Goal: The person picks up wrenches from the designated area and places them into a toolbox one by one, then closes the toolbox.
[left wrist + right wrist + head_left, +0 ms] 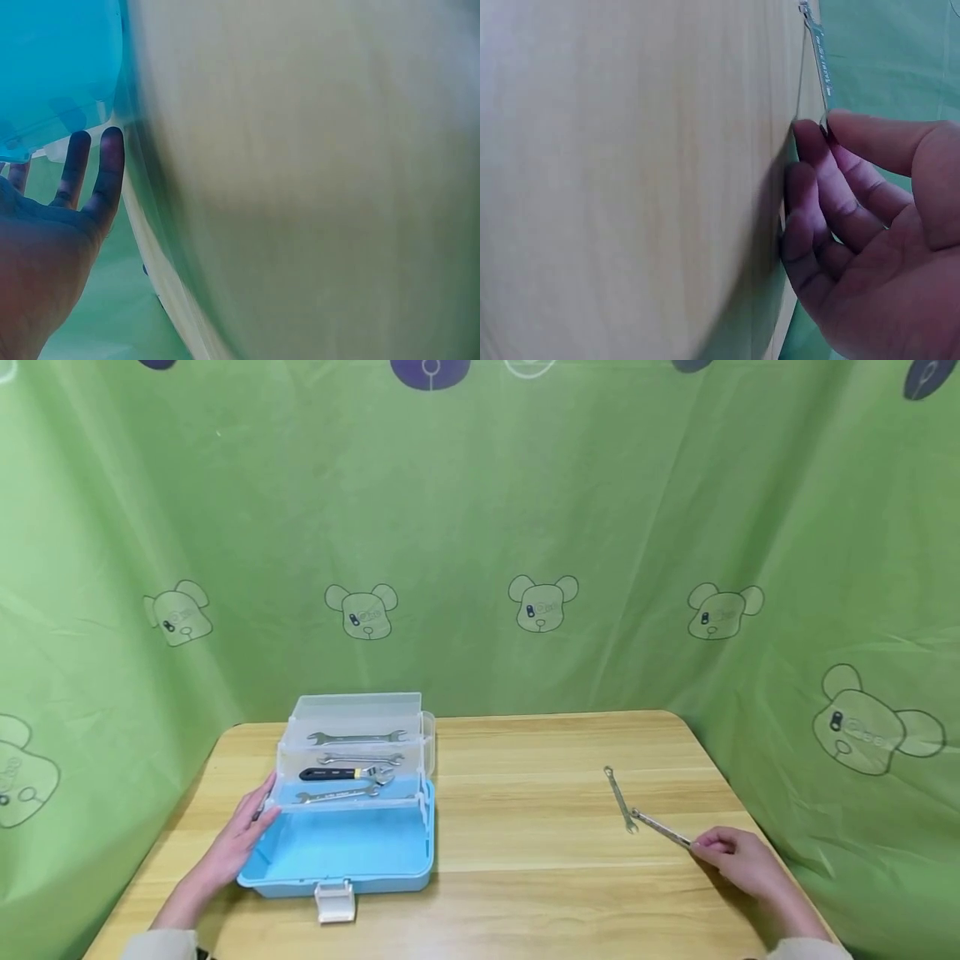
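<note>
On the right of the table, my right hand (742, 860) pinches one end of a combination wrench (662, 828) between thumb and fingers. The far end of that wrench lies close to a second wrench (621, 800) on the tabletop. In the right wrist view, the thumb and index finger meet on the wrench (821, 64). My left hand (243, 831) rests against the left side of a blue toolbox (337, 887), its fingers extended along the wall. The left wrist view shows those fingers (109, 169) nearly straight beside the blue box (56, 67).
Clear trays (356, 703) stand raised over the toolbox's rear. They hold several open-ended wrenches (358, 738) and a black-handled adjustable wrench (337, 773). A white latch (334, 902) hangs at the box's front. Green cloth (480, 510) surrounds the wooden table (525, 893).
</note>
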Demonstrator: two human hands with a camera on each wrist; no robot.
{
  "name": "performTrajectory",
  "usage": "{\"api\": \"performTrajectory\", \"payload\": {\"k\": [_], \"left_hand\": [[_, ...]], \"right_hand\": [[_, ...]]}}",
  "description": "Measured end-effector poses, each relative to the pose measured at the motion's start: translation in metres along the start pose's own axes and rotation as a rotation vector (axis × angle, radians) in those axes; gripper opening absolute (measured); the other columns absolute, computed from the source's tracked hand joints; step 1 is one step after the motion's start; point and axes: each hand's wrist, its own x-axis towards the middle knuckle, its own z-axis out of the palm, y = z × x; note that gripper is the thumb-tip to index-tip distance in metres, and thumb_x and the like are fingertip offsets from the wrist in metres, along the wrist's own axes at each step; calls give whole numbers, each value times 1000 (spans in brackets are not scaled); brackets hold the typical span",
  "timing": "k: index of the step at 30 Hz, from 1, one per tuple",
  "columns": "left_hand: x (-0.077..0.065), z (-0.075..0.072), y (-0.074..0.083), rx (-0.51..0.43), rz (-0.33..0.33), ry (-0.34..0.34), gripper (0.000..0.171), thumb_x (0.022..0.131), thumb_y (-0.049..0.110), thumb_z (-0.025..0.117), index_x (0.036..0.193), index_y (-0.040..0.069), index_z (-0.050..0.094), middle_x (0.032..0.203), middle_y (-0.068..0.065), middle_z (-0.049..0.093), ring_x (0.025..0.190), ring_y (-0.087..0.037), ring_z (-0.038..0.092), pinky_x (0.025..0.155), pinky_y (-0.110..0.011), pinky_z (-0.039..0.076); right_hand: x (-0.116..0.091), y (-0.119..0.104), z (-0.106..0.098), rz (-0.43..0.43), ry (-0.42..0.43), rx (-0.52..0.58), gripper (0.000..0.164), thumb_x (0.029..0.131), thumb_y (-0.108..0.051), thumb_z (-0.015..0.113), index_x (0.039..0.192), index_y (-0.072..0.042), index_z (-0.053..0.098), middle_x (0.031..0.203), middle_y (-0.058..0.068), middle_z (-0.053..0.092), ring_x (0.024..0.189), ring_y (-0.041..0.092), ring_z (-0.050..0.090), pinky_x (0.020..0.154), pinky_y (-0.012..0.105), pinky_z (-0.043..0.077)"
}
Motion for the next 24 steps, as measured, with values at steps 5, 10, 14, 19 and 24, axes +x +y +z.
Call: {"api": "performTrajectory", "payload": {"k": [5,10,14,19,24], "left_hand": [[-1,0,-1,-1,5,6,68,112,43,38,168,25,3,168,-33,7,149,-63,11,109,-87,15],[0,0,-1,-2,12,10,69,113,43,38,168,22,4,168,-33,7,150,-63,11,109,-86,15],[0,0,0,3,13,14,69,113,43,38,168,21,4,168,-33,8,150,-63,10,110,-87,14],[0,0,0,2,15,16,69,112,43,38,168,20,5,168,-33,8,150,-63,10,110,-86,14],[0,0,-1,5,9,13,69,112,43,38,168,22,4,168,-33,8,150,-63,11,110,-86,14]], "right_hand": [[1,1,3,29,-7,154,21,99,-12,68,104,9,69,84,5,75,71,5,62,63,21,53],[3,0,6,80,10,324,32,103,-11,62,121,15,64,85,4,76,70,10,66,60,26,58],[6,-3,6,95,25,475,35,103,-11,64,124,16,63,85,3,75,70,11,68,62,27,61],[6,-2,5,75,21,571,31,98,-9,71,121,11,68,87,0,79,78,11,76,73,25,64],[4,0,6,26,32,689,24,96,-9,74,117,3,74,93,-3,81,85,11,78,79,22,63]]}}
